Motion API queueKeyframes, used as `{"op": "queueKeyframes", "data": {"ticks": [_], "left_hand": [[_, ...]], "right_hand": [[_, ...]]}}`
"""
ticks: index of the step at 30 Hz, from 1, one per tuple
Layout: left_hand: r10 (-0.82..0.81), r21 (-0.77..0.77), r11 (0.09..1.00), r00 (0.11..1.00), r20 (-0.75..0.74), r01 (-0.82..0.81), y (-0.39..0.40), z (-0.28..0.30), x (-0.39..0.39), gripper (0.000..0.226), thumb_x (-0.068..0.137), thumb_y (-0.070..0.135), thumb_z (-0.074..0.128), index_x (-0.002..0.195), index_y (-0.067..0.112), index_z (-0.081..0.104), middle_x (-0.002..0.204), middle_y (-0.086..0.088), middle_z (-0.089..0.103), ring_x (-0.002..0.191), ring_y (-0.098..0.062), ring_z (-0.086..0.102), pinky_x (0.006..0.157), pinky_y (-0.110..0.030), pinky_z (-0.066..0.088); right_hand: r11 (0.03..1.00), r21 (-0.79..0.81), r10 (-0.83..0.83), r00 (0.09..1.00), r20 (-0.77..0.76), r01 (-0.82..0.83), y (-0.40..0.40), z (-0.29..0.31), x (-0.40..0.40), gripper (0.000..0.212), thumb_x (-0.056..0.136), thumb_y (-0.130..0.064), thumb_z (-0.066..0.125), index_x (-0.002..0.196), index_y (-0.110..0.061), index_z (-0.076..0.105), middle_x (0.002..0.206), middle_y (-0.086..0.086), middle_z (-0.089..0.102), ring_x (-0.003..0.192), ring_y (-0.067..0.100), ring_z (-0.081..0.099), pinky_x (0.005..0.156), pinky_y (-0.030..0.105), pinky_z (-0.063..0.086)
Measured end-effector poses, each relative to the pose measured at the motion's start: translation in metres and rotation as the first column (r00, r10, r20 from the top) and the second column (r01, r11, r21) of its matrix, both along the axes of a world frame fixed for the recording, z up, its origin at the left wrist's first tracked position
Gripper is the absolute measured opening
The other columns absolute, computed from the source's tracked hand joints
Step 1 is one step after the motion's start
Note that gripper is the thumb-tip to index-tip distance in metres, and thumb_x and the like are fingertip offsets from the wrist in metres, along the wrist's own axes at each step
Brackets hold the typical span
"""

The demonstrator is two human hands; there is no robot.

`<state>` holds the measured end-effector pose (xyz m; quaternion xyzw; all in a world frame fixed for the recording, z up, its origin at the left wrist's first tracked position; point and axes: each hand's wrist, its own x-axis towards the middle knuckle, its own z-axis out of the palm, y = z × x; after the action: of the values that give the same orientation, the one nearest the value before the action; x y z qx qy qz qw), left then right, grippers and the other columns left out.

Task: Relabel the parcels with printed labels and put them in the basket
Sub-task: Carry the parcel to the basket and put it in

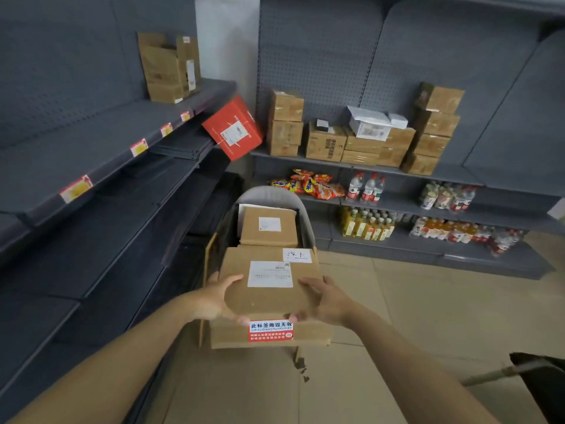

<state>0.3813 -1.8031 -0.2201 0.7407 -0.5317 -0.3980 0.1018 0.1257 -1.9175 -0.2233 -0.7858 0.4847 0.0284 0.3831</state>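
A flat brown cardboard parcel [269,298] is held in front of me at centre, with a white printed label, a small handwritten white slip and a red-and-white seal sticker on its near edge. My left hand [218,298] grips its left side, thumb on top. On the right side, my right hand [327,299] grips it the same way. Just beyond it stands a grey basket [301,206] with a smaller labelled brown parcel [269,226] lying inside.
Dark grey shelving runs along the left. A red box [234,128] leans at the corner. Several brown parcels [376,142] are stacked on the back shelf above snacks and bottles [367,188]. A black chair [538,381] stands at lower right on the tiled floor.
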Motion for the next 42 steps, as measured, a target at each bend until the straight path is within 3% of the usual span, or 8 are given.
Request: {"op": "queueKeyframes", "data": {"ticks": [9, 14, 22, 25, 29, 34, 38, 42], "left_hand": [[-0.023, 0.186, 0.982, 0.999, -0.048, 0.032, -0.117, -0.030, 0.043, 0.132, 0.045, 0.070, 0.082, 0.150, 0.038, 0.008, 0.156, 0.000, 0.007, 0.141, -0.024, 0.021, 0.114, -0.045, 0.029], [-0.006, 0.331, 0.941, 0.986, -0.167, 0.062, -0.174, -0.044, 0.061, 0.127, 0.051, 0.066, 0.082, 0.152, 0.031, 0.013, 0.155, 0.001, 0.020, 0.139, -0.020, 0.028, 0.115, -0.039, 0.029], [0.056, 0.439, 0.893, 0.943, -0.328, 0.100, -0.237, -0.060, 0.095, 0.118, 0.053, 0.065, 0.082, 0.149, 0.024, 0.026, 0.148, 0.002, 0.034, 0.133, -0.016, 0.036, 0.115, -0.035, 0.030], [0.075, 0.455, 0.885, 0.931, -0.357, 0.103, -0.256, -0.070, 0.109, 0.109, 0.059, 0.066, 0.077, 0.147, 0.023, 0.031, 0.143, 0.002, 0.039, 0.130, -0.016, 0.039, 0.113, -0.034, 0.033], [0.062, 0.523, 0.834, 0.913, -0.403, 0.175, -0.284, -0.082, 0.125, 0.081, 0.073, 0.061, 0.069, 0.139, 0.022, 0.041, 0.120, 0.010, 0.053, 0.109, -0.005, 0.052, 0.084, -0.018, 0.048], [0.018, 0.592, 0.752, 0.890, -0.456, 0.289, -0.309, -0.093, 0.142, 0.072, 0.079, 0.063, 0.060, 0.137, 0.022, 0.045, 0.126, 0.007, 0.055, 0.121, -0.010, 0.048, 0.109, -0.030, 0.036], [0.027, 0.635, 0.701, 0.878, -0.479, 0.325, -0.317, -0.105, 0.150, 0.075, 0.079, 0.066, 0.056, 0.141, 0.026, 0.043, 0.137, 0.005, 0.051, 0.129, -0.013, 0.044, 0.115, -0.036, 0.029], [-0.004, 0.671, 0.670, 0.906, -0.424, 0.317, -0.322, -0.127, 0.151, 0.067, 0.085, 0.066, 0.051, 0.139, 0.026, 0.045, 0.133, 0.006, 0.052, 0.124, -0.013, 0.044, 0.107, -0.031, 0.032]], "right_hand": [[0.989, 0.138, 0.069, 0.995, -0.066, -0.059, -0.118, -0.039, 0.041, 0.112, 0.053, -0.068, 0.078, 0.148, -0.034, 0.027, 0.147, 0.001, 0.026, 0.135, 0.028, 0.032, 0.112, 0.040, 0.027], [0.931, 0.328, 0.205, 0.974, -0.100, -0.162, -0.185, -0.049, 0.062, 0.115, 0.052, -0.073, 0.076, 0.148, -0.030, 0.029, 0.151, -0.003, 0.035, 0.135, 0.021, 0.036, 0.115, 0.041, 0.027], [0.818, 0.556, 0.299, 0.935, -0.189, -0.149, -0.260, -0.059, 0.094, 0.115, 0.054, -0.078, 0.070, 0.150, -0.031, 0.025, 0.158, -0.003, 0.019, 0.145, 0.023, 0.018, 0.113, 0.041, 0.022], [0.773, 0.627, 0.306, 0.924, -0.228, -0.102, -0.282, -0.068, 0.110, 0.110, 0.050, -0.081, 0.070, 0.144, -0.037, 0.035, 0.152, -0.008, 0.034, 0.140, 0.020, 0.031, 0.109, 0.039, 0.030], [0.663, 0.748, 0.303, 0.927, -0.224, -0.036, -0.302, -0.084, 0.129, 0.081, 0.061, -0.069, 0.075, 0.129, -0.031, 0.053, 0.121, -0.009, 0.067, 0.113, 0.013, 0.062, 0.095, 0.029, 0.048], [0.649, 0.760, 0.239, 0.939, -0.249, 0.037, -0.316, -0.099, 0.148, 0.086, 0.056, -0.067, 0.079, 0.128, -0.027, 0.055, 0.123, -0.005, 0.065, 0.115, 0.016, 0.060, 0.106, 0.036, 0.042], [0.615, 0.784, 0.214, 0.940, -0.267, 0.083, -0.318, -0.111, 0.158, 0.073, 0.061, -0.068, 0.074, 0.122, -0.032, 0.056, 0.109, -0.019, 0.066, 0.098, 0.000, 0.062, 0.079, 0.018, 0.049], [0.661, 0.749, 0.203, 0.947, -0.249, 0.055, -0.314, -0.140, 0.161, 0.109, 0.045, -0.080, 0.072, 0.138, -0.031, 0.045, 0.139, -0.006, 0.048, 0.132, 0.021, 0.039, 0.110, 0.039, 0.031]]}}
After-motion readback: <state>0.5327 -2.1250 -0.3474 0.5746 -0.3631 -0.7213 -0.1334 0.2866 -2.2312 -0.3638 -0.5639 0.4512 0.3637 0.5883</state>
